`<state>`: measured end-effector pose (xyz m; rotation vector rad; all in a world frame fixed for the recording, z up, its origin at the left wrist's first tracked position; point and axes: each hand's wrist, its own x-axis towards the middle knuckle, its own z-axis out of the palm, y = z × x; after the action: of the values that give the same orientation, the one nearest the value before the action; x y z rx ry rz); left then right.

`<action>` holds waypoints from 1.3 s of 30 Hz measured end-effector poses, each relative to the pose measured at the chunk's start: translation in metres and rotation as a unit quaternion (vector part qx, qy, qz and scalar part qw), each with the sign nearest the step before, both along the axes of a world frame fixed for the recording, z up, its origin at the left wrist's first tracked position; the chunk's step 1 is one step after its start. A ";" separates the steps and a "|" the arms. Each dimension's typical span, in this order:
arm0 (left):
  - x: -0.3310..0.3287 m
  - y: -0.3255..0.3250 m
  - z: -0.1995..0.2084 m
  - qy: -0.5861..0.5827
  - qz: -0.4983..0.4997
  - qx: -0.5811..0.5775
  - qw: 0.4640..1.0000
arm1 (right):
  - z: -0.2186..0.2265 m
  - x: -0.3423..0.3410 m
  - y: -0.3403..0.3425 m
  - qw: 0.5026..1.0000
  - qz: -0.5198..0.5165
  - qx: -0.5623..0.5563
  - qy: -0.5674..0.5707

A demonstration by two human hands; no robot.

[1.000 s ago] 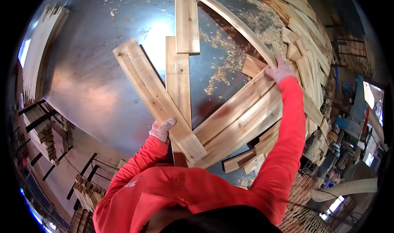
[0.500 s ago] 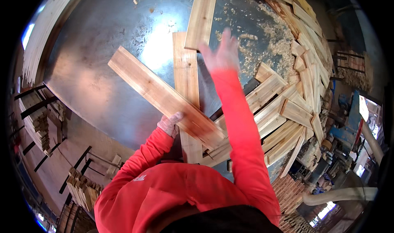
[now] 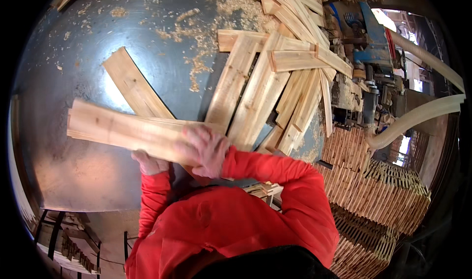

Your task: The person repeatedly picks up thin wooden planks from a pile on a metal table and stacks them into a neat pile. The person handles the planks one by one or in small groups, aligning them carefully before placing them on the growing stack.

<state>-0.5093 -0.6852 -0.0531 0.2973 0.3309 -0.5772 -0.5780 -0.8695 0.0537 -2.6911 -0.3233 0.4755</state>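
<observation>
Wood is everywhere on this big round metal table [image 3: 73, 48]. Both hands of the person in the red top are on one long flat board [image 3: 123, 130]. That board lies across the near side of the table, close to the person's chest, and sticks out far to the left. The right hand [image 3: 204, 150] sits on top of the board's near end with its fingers curled over it, pressing down. The left hand [image 3: 149, 162] is under the board's lower edge and is closed around it from below. A lot of that hand is hidden by the board, so how tight it grips is hard to see.

A second board [image 3: 135, 88] lies slanted on the table and goes under the held one. To the right, a loose pile of boards [image 3: 268, 82] leans every which way, some touching, some crossing. Sawdust [image 3: 196, 62] is sprinkled over the far part of the table.

Past the table on the right stands a blue machine [image 3: 371, 38] with a pale hose [image 3: 418, 117] curving away from it. Below that, many short wood pieces are stacked in neat rows [image 3: 378, 185].
</observation>
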 end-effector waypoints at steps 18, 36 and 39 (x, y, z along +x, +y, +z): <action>0.169 0.186 0.090 -0.415 -0.335 0.718 0.448 | -0.057 -0.023 -0.078 0.592 -0.579 0.538 -0.157; 0.059 0.050 0.081 -0.218 -0.376 0.810 0.393 | -0.088 0.045 -0.005 0.727 -0.672 -0.142 0.018; 0.051 0.057 0.065 -0.301 -0.306 0.795 0.428 | -0.082 0.038 0.011 0.806 -0.583 -0.041 0.089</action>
<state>-0.4579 -0.6286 0.0115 2.5620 -0.0881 -0.6403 -0.5404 -0.8582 -0.0279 -2.2980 1.3533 0.3146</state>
